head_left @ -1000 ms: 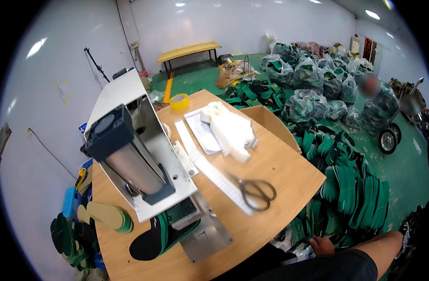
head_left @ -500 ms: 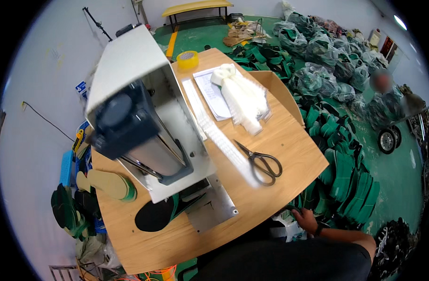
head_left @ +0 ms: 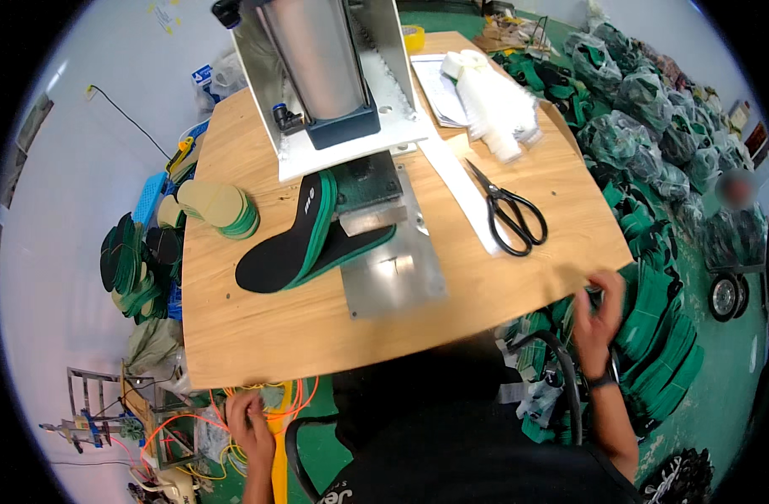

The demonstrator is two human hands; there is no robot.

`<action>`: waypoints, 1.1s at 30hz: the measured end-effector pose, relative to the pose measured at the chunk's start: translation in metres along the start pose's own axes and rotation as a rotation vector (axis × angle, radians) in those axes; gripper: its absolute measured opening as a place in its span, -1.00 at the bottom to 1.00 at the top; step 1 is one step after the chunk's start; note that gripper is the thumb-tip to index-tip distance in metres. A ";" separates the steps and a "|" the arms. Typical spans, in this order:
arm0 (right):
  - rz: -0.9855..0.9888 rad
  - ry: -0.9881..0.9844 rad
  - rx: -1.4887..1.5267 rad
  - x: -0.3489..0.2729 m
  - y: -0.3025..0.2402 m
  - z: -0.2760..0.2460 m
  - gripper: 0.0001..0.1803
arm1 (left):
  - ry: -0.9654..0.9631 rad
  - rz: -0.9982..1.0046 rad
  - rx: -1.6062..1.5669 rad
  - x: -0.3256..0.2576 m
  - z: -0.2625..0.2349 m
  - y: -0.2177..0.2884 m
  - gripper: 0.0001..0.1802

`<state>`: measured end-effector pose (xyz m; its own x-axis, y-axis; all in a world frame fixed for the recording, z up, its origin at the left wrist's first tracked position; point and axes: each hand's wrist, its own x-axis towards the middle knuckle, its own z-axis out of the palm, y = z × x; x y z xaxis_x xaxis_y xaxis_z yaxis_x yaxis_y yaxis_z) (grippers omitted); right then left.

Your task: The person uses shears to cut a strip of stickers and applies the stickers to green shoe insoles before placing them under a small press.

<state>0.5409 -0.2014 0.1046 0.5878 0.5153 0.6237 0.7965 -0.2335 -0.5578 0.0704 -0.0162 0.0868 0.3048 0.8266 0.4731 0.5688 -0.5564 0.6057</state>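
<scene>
bags [head_left: 604, 134] hold green pieces [head_left: 626, 149], while left hand [head_left: 250, 422], loosely curled, and right hand [head_left: 597, 323], half-spread, are empty.

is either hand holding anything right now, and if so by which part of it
Nothing is visibly held: the right hand is empty near the table; the left hand, fingers curled, shows nothing in it.
</scene>
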 end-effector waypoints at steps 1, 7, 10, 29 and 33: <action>-0.138 -0.050 0.085 0.019 -0.006 0.018 -0.78 | -0.085 0.181 0.027 0.024 0.014 0.013 -0.91; -0.367 -0.166 0.057 0.135 0.021 0.149 -0.85 | -0.574 0.573 -0.238 0.108 0.149 0.083 -0.82; -0.268 -0.238 -0.198 0.174 0.009 0.195 -0.73 | -0.614 0.716 -0.236 0.134 0.192 0.117 -0.75; 0.095 -0.308 0.058 0.202 0.040 0.252 -0.72 | -0.665 0.644 -0.433 0.143 0.266 0.132 -0.67; 0.108 -0.192 0.299 0.209 0.042 0.265 -0.74 | -0.557 0.572 -0.525 0.147 0.267 0.130 -0.76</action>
<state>0.6593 0.1149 0.0668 0.6066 0.6527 0.4538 0.6377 -0.0587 -0.7681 0.3930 0.0558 0.0639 0.8275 0.2633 0.4958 -0.1532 -0.7437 0.6507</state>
